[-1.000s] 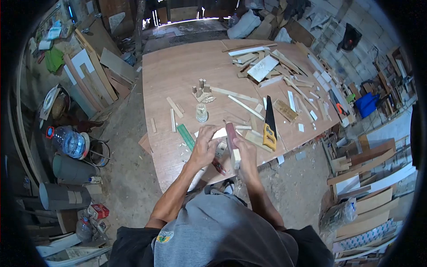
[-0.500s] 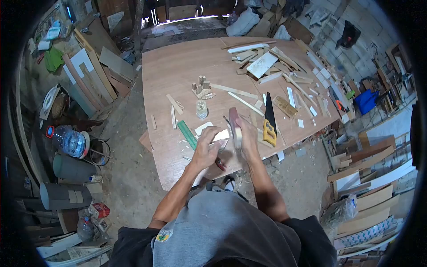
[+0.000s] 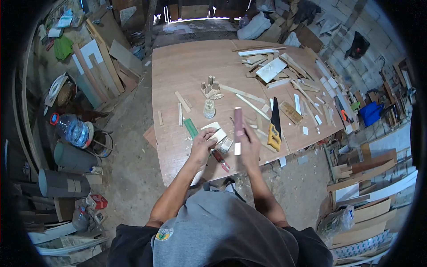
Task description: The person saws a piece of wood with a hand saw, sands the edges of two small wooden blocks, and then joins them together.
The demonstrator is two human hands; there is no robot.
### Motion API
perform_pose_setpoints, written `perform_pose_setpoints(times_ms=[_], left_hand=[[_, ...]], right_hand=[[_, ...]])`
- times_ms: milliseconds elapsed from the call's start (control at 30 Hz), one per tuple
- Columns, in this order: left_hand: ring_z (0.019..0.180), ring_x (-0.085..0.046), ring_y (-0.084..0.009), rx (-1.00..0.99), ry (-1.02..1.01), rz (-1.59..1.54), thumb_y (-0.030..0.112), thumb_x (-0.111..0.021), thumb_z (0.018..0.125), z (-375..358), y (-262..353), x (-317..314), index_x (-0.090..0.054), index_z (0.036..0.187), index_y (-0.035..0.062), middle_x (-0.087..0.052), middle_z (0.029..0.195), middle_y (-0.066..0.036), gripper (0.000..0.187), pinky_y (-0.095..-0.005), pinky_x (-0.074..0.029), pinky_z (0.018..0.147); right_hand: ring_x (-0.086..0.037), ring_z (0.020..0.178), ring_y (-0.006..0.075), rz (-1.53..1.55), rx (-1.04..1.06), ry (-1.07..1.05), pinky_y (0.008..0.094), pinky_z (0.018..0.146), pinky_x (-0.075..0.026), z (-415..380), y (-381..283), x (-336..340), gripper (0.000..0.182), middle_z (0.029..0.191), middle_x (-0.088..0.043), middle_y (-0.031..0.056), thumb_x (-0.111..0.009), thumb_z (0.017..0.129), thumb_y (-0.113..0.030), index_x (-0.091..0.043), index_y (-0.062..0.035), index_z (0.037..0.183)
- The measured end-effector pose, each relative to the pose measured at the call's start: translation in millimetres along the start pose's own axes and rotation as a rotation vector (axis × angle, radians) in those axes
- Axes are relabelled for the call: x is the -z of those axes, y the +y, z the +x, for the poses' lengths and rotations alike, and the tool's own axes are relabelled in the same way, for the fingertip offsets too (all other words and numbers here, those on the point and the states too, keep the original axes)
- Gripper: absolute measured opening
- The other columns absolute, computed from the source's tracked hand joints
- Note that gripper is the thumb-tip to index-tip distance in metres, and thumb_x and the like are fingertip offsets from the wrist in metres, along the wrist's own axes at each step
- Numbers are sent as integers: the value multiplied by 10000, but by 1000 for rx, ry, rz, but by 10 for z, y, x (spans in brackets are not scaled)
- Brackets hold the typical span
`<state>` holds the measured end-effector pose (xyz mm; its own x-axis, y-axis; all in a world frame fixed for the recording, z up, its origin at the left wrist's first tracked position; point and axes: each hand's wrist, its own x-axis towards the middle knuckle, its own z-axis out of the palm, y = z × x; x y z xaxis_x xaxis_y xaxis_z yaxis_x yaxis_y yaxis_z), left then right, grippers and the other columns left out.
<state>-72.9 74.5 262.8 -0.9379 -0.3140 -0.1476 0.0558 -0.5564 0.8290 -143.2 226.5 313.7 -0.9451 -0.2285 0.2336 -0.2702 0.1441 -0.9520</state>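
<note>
My left hand (image 3: 203, 147) is closed around a small pale piece of wood (image 3: 219, 135), held over the near part of the table. In my right hand (image 3: 250, 146) is a sanding block (image 3: 239, 119) with a maroon face, upright and apart from the wood piece. Just below the left fingers lies a red-and-dark hand tool (image 3: 220, 161), whose kind I cannot make out. A pale block (image 3: 226, 145) sits beside it. The green strip (image 3: 191, 127) lies partly behind my left hand. A glass jar (image 3: 209, 108) stands farther back.
A handsaw (image 3: 275, 127) with a yellow handle lies right of my right hand. Wood offcuts (image 3: 272, 70) are heaped at the table's (image 3: 178, 66) far right. Small upright wooden pegs (image 3: 210, 84) stand behind the jar. A water bottle (image 3: 71, 129) is at the left.
The sanding block has moved away from the wood piece and turned more upright. My left hand has shifted slightly, uncovering more of the red tool. The whole view has swung a little.
</note>
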Motion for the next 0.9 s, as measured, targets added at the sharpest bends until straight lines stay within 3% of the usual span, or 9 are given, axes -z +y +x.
perform_pose_setpoints(times_ms=[67, 200, 333, 367, 500, 633, 700, 800, 900], left_hand=[[1023, -608, -141, 69, -55, -172, 9, -625, 902, -103, 73, -118, -542, 1268, -32, -618, 1181, -104, 378, -258, -486, 921], [850, -639, -101, 190, 24, 120, 43, -679, 894, -114, 80, 50, -608, 1170, -21, -680, 999, -43, 293, -279, -526, 813], [823, -639, -90, 98, 23, -84, 48, -705, 879, -23, 35, 169, -625, 1117, -6, -680, 929, -19, 257, -232, -523, 762], [780, -631, -72, 73, 53, -88, 39, -703, 876, -7, 77, 174, -630, 1107, -33, -698, 929, -45, 252, -190, -502, 706], [839, -641, -87, 137, -31, -40, 65, -712, 879, -70, 14, 113, -622, 1086, -11, -687, 949, -34, 238, -223, -520, 766], [871, -649, -105, 132, -120, 44, 68, -696, 892, -125, 91, 125, -572, 1211, -2, -679, 970, -43, 350, -247, -533, 797], [878, -652, -118, 85, -58, -74, 55, -680, 899, -161, 225, 85, -560, 1215, 6, -672, 996, -51, 342, -259, -542, 808], [890, -656, -151, 64, -31, -236, 23, -637, 918, -160, 235, 184, -527, 1226, 29, -651, 1070, -83, 328, -285, -563, 832], [833, -648, -136, 62, -20, -147, 5, -643, 910, -159, 167, 187, -533, 1165, 38, -645, 1027, -93, 279, -271, -563, 789]], right_hand=[[-592, 1101, 256, 163, 30, -45, 339, 937, -468, -192, -31, -232, 491, 1246, -602, 229, -594, 903, -114, -522, 61, 1357], [-611, 995, 273, 72, 145, -52, 354, 882, -476, -111, 207, -356, 471, 1089, -624, 204, -630, 896, -118, -557, 3, 1345], [-584, 969, 251, -151, 131, -222, 361, 874, -468, -292, 132, -239, 495, 1036, -624, 183, -628, 895, -194, -561, 32, 1331], [-587, 943, 272, -175, 266, -173, 369, 875, -452, -469, 151, -251, 514, 992, -624, 199, -636, 882, -239, -575, 33, 1313], [-591, 935, 261, -162, 234, -102, 363, 875, -454, -336, 288, -265, 511, 987, -631, 185, -615, 891, -236, -567, 30, 1325], [-623, 996, 277, -105, 95, -123, 358, 847, -484, 378, 236, -330, 444, 1166, -632, 222, -582, 925, -170, -573, 27, 1323], [-602, 1093, 255, 236, -203, -48, 339, 927, -463, 308, 110, -240, 476, 1284, -603, 212, -542, 948, -197, -531, 36, 1363], [-563, 1175, 232, 139, -33, -11, 318, 1005, -423, -50, 86, -193, 496, 1338, -576, 188, -522, 953, -184, -493, 54, 1388], [-526, 1243, 223, 209, -97, -90, 306, 1046, -393, -354, 64, -360, 494, 1366, -553, 194, -525, 948, -157, -487, 61, 1390]])
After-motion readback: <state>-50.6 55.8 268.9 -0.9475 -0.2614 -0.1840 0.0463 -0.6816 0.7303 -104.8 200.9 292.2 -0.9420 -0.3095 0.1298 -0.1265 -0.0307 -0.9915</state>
